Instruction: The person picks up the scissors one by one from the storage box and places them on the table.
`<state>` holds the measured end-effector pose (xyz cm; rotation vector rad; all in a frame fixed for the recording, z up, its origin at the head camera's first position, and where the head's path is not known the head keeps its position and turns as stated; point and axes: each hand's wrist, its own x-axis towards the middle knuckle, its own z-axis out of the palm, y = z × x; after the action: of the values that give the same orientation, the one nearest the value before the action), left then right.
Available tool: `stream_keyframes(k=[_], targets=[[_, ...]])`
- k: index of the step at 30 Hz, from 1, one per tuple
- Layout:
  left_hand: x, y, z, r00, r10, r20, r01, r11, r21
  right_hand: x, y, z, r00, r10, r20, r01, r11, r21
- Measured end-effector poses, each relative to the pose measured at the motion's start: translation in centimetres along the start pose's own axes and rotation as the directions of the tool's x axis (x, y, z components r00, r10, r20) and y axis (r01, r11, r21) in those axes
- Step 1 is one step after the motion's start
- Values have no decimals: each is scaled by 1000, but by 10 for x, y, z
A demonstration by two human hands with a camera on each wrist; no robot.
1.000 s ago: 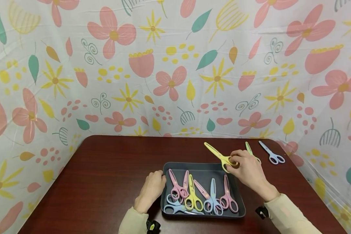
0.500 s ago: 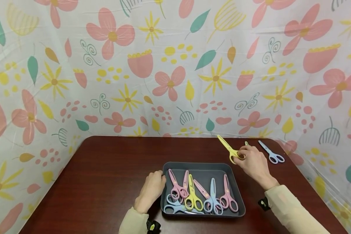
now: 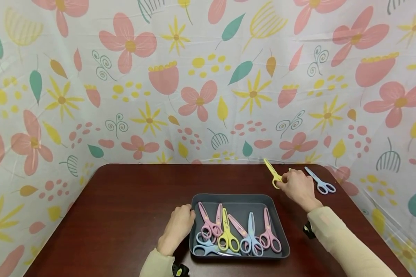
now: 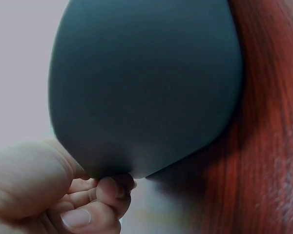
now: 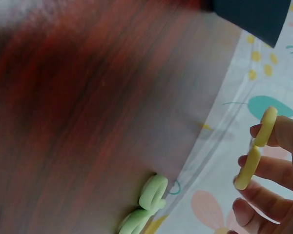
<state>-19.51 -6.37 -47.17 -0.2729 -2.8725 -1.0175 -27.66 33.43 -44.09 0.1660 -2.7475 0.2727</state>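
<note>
My right hand (image 3: pixel 298 187) holds a pair of yellow scissors (image 3: pixel 273 172) by the handles near the table's back edge, blades pointing away to the back left. In the right wrist view the yellow handle loops (image 5: pixel 256 151) sit between thumb and fingers. Green scissors (image 5: pixel 154 191) lie on the table beside this hand; in the head view the hand hides nearly all of them. My left hand (image 3: pixel 180 223) grips the left wall of a dark grey tray (image 3: pixel 235 198), its thumb and fingers at the rim (image 4: pixel 146 97). Several pink, blue and yellow scissors (image 3: pixel 228 234) lie in the tray.
Light blue scissors (image 3: pixel 319 181) lie at the table's back right corner. A flowered cloth (image 3: pixel 201 77) hangs right behind the brown table (image 3: pixel 124 207) and along both sides.
My right hand has carried the yellow scissors from above the tray's back right corner to the right and back, over the green scissors. My left hand stays at the tray.
</note>
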Motion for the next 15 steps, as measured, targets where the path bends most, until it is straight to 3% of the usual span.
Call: stream_keyframes(k=[8, 15], targets=[[0, -2, 2, 1000, 17, -18, -17, 1000, 17, 8, 5, 7, 981, 106, 165, -108, 994, 2], [1, -1, 2, 1000, 3, -3, -3, 1000, 3, 14, 17, 12, 960, 168, 226, -172, 985, -2]])
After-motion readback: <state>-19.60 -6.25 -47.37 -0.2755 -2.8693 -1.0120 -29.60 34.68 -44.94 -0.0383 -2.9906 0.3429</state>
